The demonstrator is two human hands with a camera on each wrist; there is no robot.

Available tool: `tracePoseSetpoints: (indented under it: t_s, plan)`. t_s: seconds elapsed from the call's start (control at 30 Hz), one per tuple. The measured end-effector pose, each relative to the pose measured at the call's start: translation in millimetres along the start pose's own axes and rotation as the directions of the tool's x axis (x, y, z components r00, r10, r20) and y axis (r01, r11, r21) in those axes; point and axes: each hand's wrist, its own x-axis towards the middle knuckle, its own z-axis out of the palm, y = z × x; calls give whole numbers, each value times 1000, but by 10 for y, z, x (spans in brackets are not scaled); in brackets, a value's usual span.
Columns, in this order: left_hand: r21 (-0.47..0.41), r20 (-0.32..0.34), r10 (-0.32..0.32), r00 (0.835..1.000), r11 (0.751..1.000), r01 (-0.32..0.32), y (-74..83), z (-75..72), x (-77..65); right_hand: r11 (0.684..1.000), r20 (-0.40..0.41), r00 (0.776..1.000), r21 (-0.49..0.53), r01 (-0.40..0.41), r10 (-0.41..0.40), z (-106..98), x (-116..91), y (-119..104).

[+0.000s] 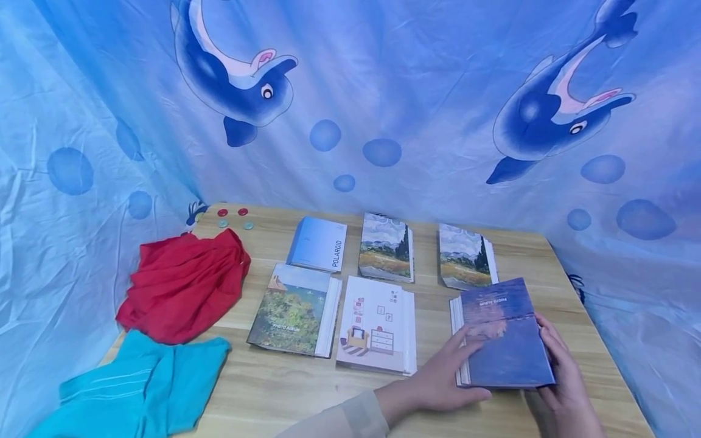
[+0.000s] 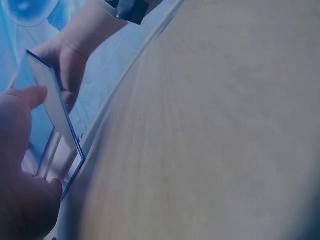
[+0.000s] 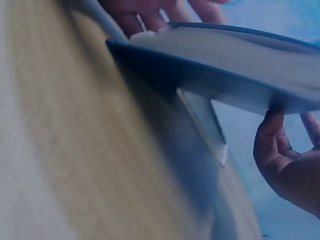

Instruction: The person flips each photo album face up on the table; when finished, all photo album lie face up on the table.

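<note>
A blue-purple photo album (image 1: 512, 347) is raised a little off the table at the right, between both hands. My left hand (image 1: 438, 380) grips its page-side edge, with fingers on the cover. At the opposite edge my right hand (image 1: 566, 377) holds the album. In the left wrist view the thumb and fingers of the left hand (image 2: 25, 155) lie around the album (image 2: 57, 100). The right wrist view shows the album (image 3: 240, 55) tilted above the wood, fingertips of the right hand (image 3: 295, 165) against its cover.
Behind stand two landscape-painting albums (image 1: 383, 246) (image 1: 462, 252) and a blue POLAROID album (image 1: 323, 240). Nearer lie a garden-cover album (image 1: 292, 310) and a white room-drawing album (image 1: 372, 325). Red cloth (image 1: 183, 286), teal cloth (image 1: 142, 383) and small discs (image 1: 243, 212) are left.
</note>
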Motion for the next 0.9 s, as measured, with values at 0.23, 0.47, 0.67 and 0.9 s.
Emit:
tracePoseSetpoints:
  t_s: [0.23, 0.47, 0.67, 0.9]
  plan:
    - [-69, -80, 69, 994, 995, -75, 14, -56, 18, 973, -92, 996, -226, -40, 20, 156, 69, -12]
    - [-112, -100, 12, 995, 993, -24, 59, -92, 7, 931, -177, 984, -354, -92, 30, 249, 142, 131]
    - [-192, -127, -16, 992, 981, -9, 71, -136, 19, 870, -238, 971, -475, -129, 14, 456, 269, 297]
    - [-393, -245, -116, 963, 920, 11, 46, -165, -33, 729, -313, 950, -652, -209, -7, 462, 366, 445]
